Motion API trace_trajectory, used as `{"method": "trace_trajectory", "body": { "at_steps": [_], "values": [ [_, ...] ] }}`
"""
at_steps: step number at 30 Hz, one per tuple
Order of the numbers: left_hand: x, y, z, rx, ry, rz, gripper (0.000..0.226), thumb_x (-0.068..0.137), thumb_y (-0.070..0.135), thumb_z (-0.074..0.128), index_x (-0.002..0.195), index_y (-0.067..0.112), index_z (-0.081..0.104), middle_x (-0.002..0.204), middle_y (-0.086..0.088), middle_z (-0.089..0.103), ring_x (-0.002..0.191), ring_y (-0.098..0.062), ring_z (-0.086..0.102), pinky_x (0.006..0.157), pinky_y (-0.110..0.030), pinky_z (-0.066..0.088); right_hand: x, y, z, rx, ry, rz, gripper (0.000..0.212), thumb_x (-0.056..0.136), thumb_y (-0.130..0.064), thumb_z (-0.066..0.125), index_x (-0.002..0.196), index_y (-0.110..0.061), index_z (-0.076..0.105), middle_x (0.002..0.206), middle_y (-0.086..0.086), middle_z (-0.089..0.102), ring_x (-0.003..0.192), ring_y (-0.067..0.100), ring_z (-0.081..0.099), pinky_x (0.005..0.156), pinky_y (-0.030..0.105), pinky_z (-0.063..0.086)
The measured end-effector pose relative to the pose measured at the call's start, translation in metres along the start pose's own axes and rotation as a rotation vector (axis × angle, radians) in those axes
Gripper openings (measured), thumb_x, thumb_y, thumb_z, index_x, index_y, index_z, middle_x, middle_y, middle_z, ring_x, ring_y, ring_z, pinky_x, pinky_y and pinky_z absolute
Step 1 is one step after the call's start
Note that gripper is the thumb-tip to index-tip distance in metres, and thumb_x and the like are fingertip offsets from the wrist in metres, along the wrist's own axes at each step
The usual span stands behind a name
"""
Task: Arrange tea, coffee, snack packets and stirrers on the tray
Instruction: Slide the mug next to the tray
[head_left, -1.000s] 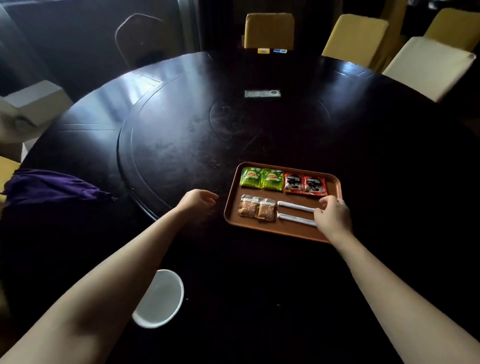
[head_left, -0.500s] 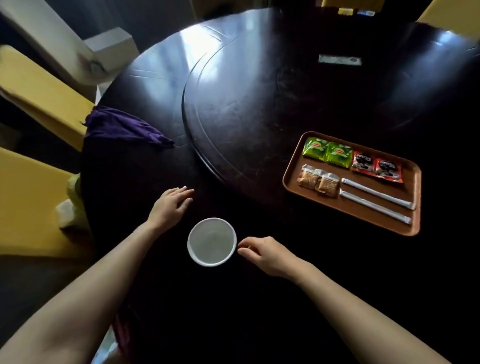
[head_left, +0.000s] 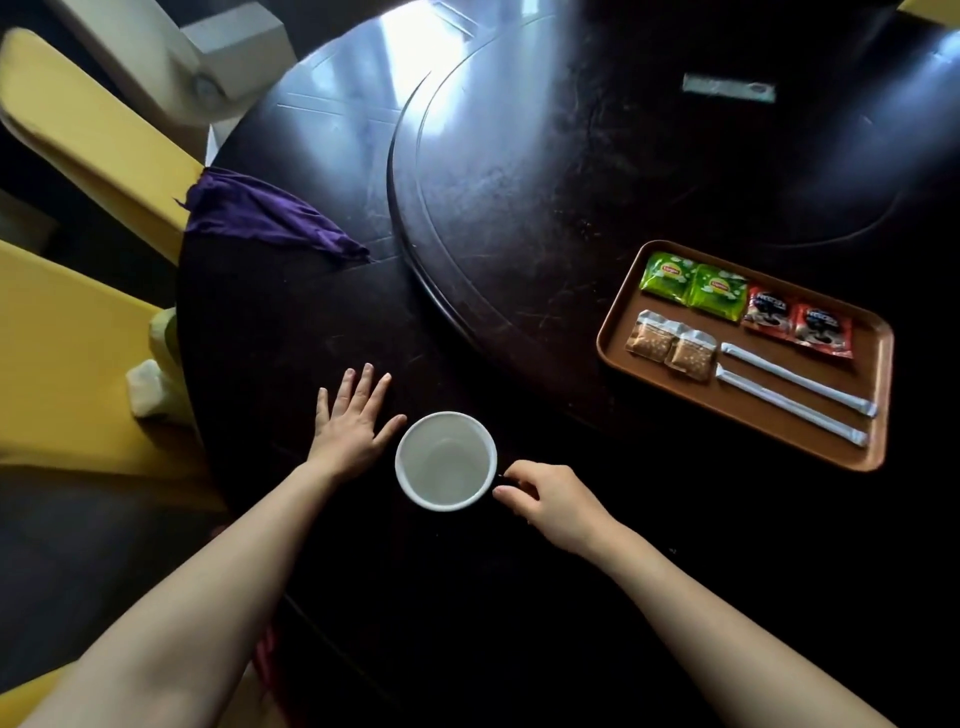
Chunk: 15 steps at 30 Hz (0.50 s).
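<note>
A brown tray (head_left: 878, 415) lies at the right of the dark round table. On it are two green tea packets (head_left: 693, 285), two red coffee packets (head_left: 797, 323), two clear snack packets (head_left: 670, 347) and two white wrapped stirrers (head_left: 795, 396). A white-lined mug (head_left: 445, 460) stands near the table's front edge, left of the tray. My right hand (head_left: 553, 501) pinches the mug's dark handle on its right side. My left hand (head_left: 353, 418) rests flat on the table just left of the mug, fingers spread.
A purple cloth (head_left: 265, 221) lies on the table's left edge. Yellow chairs (head_left: 78, 332) stand close on the left. A raised turntable (head_left: 571, 130) fills the table's middle, with a small flat card (head_left: 727, 88) at the far side.
My right hand left the stirrers on the tray, came to the mug and closed on its handle. My left hand moved beside the mug and flattened. The view swung left and down.
</note>
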<state>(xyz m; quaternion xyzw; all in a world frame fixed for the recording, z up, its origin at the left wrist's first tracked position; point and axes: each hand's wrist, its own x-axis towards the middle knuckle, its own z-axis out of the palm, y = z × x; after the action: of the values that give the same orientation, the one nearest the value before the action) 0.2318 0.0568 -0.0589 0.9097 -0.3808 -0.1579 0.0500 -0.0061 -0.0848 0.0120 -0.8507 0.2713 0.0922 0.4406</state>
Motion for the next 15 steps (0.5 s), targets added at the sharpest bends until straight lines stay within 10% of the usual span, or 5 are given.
{"method": "trace_trajectory", "body": {
  "at_steps": [4, 15],
  "values": [
    [-0.001, 0.002, 0.003, 0.032, 0.026, -0.004, 0.067, 0.089, 0.057, 0.027, 0.145, 0.029, 0.001, 0.156, 0.004, -0.010, 0.141, -0.014, -0.016, 0.112, -0.045, -0.014, 0.005, -0.004, -0.003, -0.202, 0.108, -0.079, 0.025, 0.088, -0.029, 0.054, 0.110, -0.018, 0.057, 0.106, 0.009, 0.064, 0.098, 0.028, 0.060, 0.085, 0.037, 0.047],
    [-0.001, 0.002, 0.006, 0.075, 0.062, -0.015, 0.067, 0.089, 0.058, 0.026, 0.145, 0.028, 0.002, 0.157, 0.002, -0.007, 0.142, -0.015, -0.014, 0.113, -0.045, -0.012, 0.014, 0.001, 0.001, -0.222, 0.153, -0.169, 0.026, 0.084, -0.017, 0.059, 0.108, -0.008, 0.063, 0.106, 0.014, 0.068, 0.100, 0.031, 0.062, 0.090, 0.040, 0.047]
  ]
}}
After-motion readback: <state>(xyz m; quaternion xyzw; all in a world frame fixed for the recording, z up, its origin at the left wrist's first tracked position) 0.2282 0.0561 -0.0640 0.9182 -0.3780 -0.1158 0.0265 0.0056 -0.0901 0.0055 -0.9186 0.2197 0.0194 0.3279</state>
